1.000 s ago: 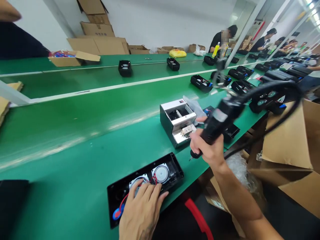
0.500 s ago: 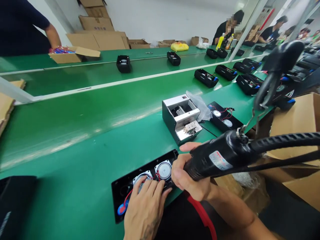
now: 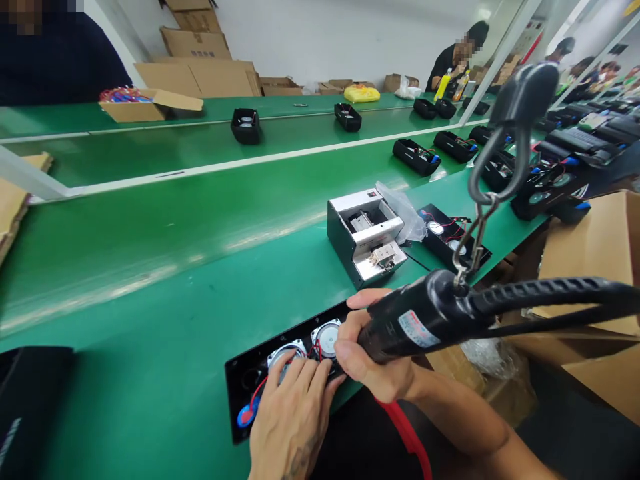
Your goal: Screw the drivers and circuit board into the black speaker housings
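Note:
My right hand [image 3: 367,347] is wrapped round a black electric screwdriver [image 3: 400,327], tilted down to the left over the right part of a speaker panel [image 3: 240,373]. The tool's tip is hidden behind my fingers. Across the panel's near edge lies my left hand [image 3: 293,407], fingers bent over it and holding it against the green bench. Two round silver speakers sit in the panel; the right speaker [image 3: 327,339] shows beside my right hand, and the left speaker [image 3: 287,353] is partly under my left fingers. A blue part with a red wire [image 3: 247,415] lies at the panel's left end.
A screw feeder [image 3: 367,237] stands just beyond the panel, with another speaker panel [image 3: 450,233] to its right. The screwdriver hangs from a metal hook [image 3: 473,233]. Several black housings [image 3: 417,157] line the bench. Cardboard boxes [image 3: 590,247] stand at right. Co-workers sit farther back.
The screwdriver and my right hand have shifted slightly left, and its hanging hook has swung left. My left hand stays on the panel. The co-worker at upper left has changed posture.

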A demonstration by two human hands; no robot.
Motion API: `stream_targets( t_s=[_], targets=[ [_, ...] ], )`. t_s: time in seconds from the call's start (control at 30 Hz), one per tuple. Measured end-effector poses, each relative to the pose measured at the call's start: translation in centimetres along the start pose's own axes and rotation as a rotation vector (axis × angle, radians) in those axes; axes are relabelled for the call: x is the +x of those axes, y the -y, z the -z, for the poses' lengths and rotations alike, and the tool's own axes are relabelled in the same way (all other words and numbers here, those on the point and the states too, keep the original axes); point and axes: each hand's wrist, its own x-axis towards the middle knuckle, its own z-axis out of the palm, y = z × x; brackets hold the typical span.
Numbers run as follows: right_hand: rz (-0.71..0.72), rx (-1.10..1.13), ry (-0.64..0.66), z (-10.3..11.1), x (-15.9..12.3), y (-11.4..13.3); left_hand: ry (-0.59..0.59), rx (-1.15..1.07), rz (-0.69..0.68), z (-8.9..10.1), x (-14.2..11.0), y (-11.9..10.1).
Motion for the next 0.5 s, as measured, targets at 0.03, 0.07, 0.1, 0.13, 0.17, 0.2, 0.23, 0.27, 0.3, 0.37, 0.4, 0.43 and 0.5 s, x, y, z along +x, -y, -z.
stream_targets(
  t_s=[0.03,0.07,0.1,0.13,0.17,0.2,0.23,0.27,0.3,0.37,0.4,0.43,0.5],
  targets=[
    [-0.01,-0.024,0.011,0.1,0.05,0.23,-0.007,0.005,-0.01,0.03,0.01,0.06],
    [-0.019,-0.046,0.026,0.21,0.1,0.46,-0.013,0.01,-0.025,0.06,0.02,0.11],
    [-0.028,-0.061,0.034,0.31,0.12,0.65,-0.018,0.016,-0.04,0.08,0.03,0.15],
    [-0.033,-0.063,0.037,0.38,0.11,0.8,-0.024,0.022,-0.046,0.09,0.05,0.16],
    [-0.035,-0.054,0.032,0.43,0.07,0.87,-0.028,0.025,-0.044,0.08,0.06,0.15],
    [-0.036,-0.041,0.029,0.44,0.01,0.85,-0.03,0.021,-0.043,0.06,0.07,0.11],
    [-0.042,-0.028,0.026,0.41,-0.07,0.77,-0.033,0.014,-0.037,0.03,0.08,0.07],
    [-0.044,-0.01,0.028,0.34,-0.15,0.63,-0.035,0.003,-0.028,0.01,0.09,0.03],
    [-0.045,0.014,0.034,0.26,-0.21,0.47,-0.035,-0.008,-0.017,0.0,0.09,-0.01],
    [-0.035,0.083,0.034,0.06,-0.26,0.19,-0.034,-0.025,-0.009,0.05,0.07,0.0],
    [-0.032,0.124,0.025,-0.03,-0.25,0.12,-0.033,-0.033,-0.01,0.12,0.05,0.05],
    [-0.034,0.168,0.013,-0.1,-0.23,0.11,-0.033,-0.045,-0.016,0.22,0.02,0.12],
    [-0.051,0.257,-0.017,-0.15,-0.17,0.29,-0.035,-0.075,-0.037,0.43,-0.05,0.31]
  ],
)
